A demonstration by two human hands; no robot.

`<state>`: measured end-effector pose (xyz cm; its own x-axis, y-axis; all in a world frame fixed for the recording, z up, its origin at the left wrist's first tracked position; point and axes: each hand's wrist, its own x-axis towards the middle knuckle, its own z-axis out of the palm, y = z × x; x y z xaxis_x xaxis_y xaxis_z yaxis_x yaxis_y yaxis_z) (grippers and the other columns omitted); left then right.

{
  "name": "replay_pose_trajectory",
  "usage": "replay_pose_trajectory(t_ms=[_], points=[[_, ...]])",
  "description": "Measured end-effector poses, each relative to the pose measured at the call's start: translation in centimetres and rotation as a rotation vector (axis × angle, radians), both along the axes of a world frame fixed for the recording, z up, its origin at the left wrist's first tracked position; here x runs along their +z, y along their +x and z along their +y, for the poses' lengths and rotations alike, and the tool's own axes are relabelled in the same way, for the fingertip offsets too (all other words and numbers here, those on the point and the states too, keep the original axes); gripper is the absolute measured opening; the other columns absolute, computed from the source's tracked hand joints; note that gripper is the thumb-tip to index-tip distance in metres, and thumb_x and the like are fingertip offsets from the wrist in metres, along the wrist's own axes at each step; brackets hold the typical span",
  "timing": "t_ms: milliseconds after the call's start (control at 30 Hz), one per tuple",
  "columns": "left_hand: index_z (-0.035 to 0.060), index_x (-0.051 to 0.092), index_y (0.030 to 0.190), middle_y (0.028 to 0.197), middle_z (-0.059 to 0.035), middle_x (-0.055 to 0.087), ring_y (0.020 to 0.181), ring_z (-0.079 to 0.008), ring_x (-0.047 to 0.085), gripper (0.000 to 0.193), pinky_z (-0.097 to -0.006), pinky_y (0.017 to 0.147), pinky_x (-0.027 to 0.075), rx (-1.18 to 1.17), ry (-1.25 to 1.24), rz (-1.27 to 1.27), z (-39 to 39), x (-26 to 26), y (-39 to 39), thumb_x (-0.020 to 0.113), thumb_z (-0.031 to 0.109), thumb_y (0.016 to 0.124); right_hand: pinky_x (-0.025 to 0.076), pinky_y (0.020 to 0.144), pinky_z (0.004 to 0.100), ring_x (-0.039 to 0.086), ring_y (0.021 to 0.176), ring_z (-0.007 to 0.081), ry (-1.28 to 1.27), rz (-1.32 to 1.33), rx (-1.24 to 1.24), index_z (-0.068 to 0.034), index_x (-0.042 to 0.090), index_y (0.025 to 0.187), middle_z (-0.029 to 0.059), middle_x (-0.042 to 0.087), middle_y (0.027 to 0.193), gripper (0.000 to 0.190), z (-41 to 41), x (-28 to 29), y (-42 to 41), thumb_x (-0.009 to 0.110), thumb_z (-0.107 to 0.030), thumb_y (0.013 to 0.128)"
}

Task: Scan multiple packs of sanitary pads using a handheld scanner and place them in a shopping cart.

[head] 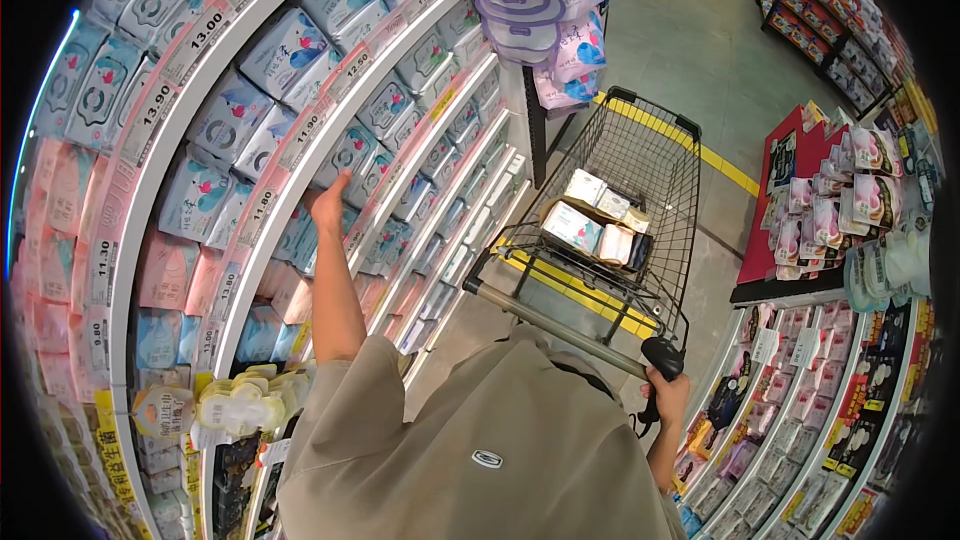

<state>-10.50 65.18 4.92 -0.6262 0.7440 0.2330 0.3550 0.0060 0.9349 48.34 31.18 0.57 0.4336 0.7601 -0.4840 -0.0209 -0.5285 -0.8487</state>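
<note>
My left hand point(328, 199) reaches into a shelf of blue sanitary-pad packs point(346, 157) on the left; the fingers are partly hidden by the shelf edge and packs, so any grip is unclear. My right hand point(666, 390) is closed round a black fitting at the right end of the handle point(555, 326) of a wire shopping cart point(660, 157). In the cart stands an open cardboard carton point(551, 214) with several packs point(571, 226) in it, white, blue and pink ones among them.
Curved-looking shelves point(289, 187) with price strips run along the left. Hanging pad samples point(525, 15) mark the shelf end. On the right are a red display point(757, 202) with hanging packs point(825, 210) and lower shelves point(780, 420). Yellow stripes point(720, 165) cross the floor.
</note>
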Motion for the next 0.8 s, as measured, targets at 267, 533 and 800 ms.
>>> replay_pose_trajectory(t_ms=[267,533,800], points=[[-0.0098,0.044,0.118,0.112,-0.0262,0.051,0.110,-0.0357,0.048,0.088,-0.0409,0.095,0.036,0.430,-0.208,0.293,-3.2,1.6,6.7,0.086,0.030,0.052,0.045,0.043,0.0253,0.058,0.047,0.0138,0.025,0.027,-0.031,0.007,0.062,0.084,0.0066,0.059,0.063,0.022,-0.3,0.2,-0.4,0.069,-0.013,0.076],[-0.0039,0.044,0.120,0.114,-0.0182,0.054,0.102,-0.0261,0.054,0.064,-0.0359,0.091,0.041,-0.098,0.111,-0.469,-11.9,-0.9,23.7,0.076,0.022,0.071,0.045,0.045,0.0246,0.057,0.049,0.0110,0.002,-0.029,0.001,0.005,0.064,0.085,0.0055,0.060,0.063,0.024,-0.5,0.9,-0.8,0.070,-0.015,0.075],[0.0140,0.049,0.123,0.115,-0.0073,0.056,0.094,-0.0224,0.052,0.064,-0.0339,0.085,0.040,-0.702,-0.729,-1.359,-16.0,0.3,34.2,0.054,0.059,0.079,0.048,0.058,0.0292,0.060,0.063,0.0124,0.129,-0.091,0.087,0.002,0.063,0.090,0.0086,0.064,0.070,0.029,0.9,6.3,-3.2,0.073,-0.015,0.069]])
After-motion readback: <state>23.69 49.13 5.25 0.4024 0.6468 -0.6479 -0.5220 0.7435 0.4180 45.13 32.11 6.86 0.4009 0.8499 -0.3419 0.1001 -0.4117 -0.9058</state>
